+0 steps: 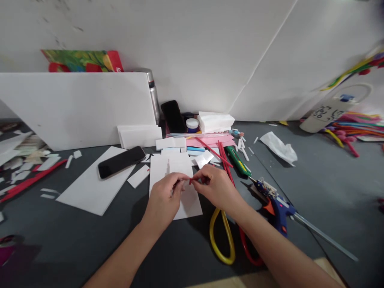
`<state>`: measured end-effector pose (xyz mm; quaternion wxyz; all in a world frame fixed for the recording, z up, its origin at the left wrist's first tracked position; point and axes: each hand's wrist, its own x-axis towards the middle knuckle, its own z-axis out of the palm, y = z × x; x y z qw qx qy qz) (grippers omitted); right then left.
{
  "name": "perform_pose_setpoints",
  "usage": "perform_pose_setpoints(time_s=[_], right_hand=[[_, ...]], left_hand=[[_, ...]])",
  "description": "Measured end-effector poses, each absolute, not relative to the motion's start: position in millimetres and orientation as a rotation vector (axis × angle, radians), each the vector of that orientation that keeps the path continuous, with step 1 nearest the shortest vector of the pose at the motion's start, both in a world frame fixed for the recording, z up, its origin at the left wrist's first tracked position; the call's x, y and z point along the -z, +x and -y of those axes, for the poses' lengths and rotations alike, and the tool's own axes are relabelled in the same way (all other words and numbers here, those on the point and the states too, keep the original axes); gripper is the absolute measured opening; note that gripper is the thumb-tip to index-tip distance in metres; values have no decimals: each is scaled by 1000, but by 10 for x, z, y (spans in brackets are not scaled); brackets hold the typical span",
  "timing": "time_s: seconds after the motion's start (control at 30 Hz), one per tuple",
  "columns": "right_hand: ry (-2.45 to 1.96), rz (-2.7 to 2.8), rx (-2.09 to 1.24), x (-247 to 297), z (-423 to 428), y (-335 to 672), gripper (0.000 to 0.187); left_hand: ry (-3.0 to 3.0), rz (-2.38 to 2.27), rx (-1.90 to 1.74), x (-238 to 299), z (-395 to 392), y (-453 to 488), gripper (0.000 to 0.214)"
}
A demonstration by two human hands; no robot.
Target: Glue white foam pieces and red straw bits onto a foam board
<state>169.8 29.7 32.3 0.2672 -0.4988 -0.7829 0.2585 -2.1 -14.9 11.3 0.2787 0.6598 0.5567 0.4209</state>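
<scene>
Between my two hands is a tiny red piece [190, 181], too small to make out what it is. My right hand [214, 186] pinches it between thumb and forefinger. The fingertips of my left hand [166, 196] are closed together right beside its left end; whether they grip it too is partly hidden. Both hands hover over a white sheet [189, 206] on the dark table. Under my right forearm lie scissors with a yellow handle loop [212, 236] and a red one [244, 244].
Right of my hands lie a green utility knife [238, 162] and a blue glue gun [279, 212] with a clear glue stick. A black phone [121, 162] rests on white board at left. Behind stand a large white panel [81, 108], a steel flask [153, 96] and a small jar [192, 125].
</scene>
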Motion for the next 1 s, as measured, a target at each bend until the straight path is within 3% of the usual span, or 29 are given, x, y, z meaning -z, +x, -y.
perform_pose_setpoints(time_s=[1.0], right_hand=[[-1433,2107,-651,-280,-258,1667,6]], left_hand=[[1935,-1517,-1162,-36,153,-34,19]])
